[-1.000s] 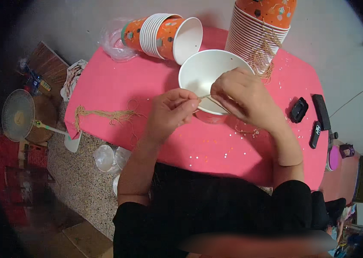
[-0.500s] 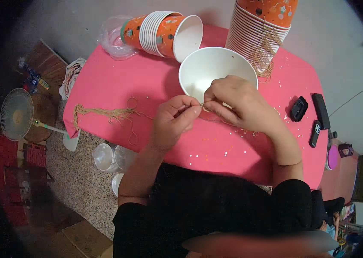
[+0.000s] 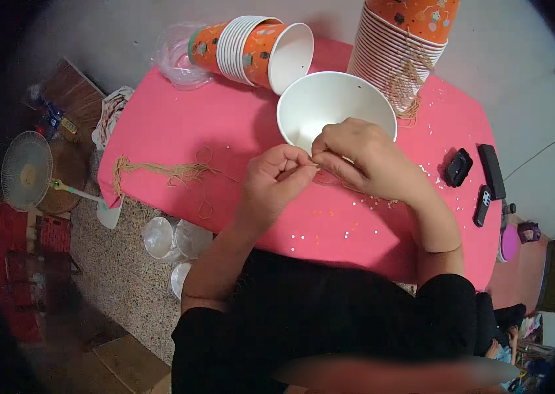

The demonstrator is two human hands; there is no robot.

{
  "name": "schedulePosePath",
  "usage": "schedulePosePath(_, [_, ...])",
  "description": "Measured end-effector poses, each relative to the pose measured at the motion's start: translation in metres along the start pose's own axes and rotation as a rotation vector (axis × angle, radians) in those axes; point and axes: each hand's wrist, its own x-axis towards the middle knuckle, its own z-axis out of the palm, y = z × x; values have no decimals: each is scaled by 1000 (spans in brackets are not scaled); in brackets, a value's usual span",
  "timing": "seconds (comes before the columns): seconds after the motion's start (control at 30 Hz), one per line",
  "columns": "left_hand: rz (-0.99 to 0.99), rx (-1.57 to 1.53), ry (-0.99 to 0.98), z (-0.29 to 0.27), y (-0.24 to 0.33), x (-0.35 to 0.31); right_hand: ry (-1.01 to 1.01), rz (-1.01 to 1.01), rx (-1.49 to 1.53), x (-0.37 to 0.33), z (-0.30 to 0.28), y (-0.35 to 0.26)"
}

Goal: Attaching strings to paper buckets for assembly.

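My left hand (image 3: 276, 184) and my right hand (image 3: 369, 157) meet fingertip to fingertip over the near rim of a white-lined paper bucket (image 3: 346, 92). Between their pinched fingers runs a thin tan string (image 3: 317, 165); its end and any knot are too small to make out. The bucket's mouth faces up and toward me, with a small hole near its far rim. From the left hand, the string seems to trail across the pink table to a loose bundle of tan strings (image 3: 182, 172). Part of the bucket's near side is hidden behind my hands.
An orange-patterned bucket stack (image 3: 261, 49) lies on its side at the back, beside a clear plastic bag (image 3: 179, 59). A taller bucket stack (image 3: 389, 56) stands right of it, strings draped over it. Far right are a black tray (image 3: 457, 168) and a phone (image 3: 482, 205). Small paper dots litter the pink tabletop (image 3: 159, 125).
My left hand has shifted slightly right, its fingertips now closer against those of my right hand. The right hand stays nearly in place at the bucket rim.
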Motion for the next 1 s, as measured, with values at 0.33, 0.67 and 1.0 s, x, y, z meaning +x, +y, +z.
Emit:
schedulePosePath(0.33, [311, 93, 162, 8, -16, -1, -109, 122, 44, 0, 1, -1])
schedulePosePath(0.67, [330, 143, 164, 6, -17, -1, -69, 175, 54, -1, 1, -3])
schedulePosePath(1.0, [-142, -546, -138, -11, -3, 3, 85, -21, 7, 1, 5, -4])
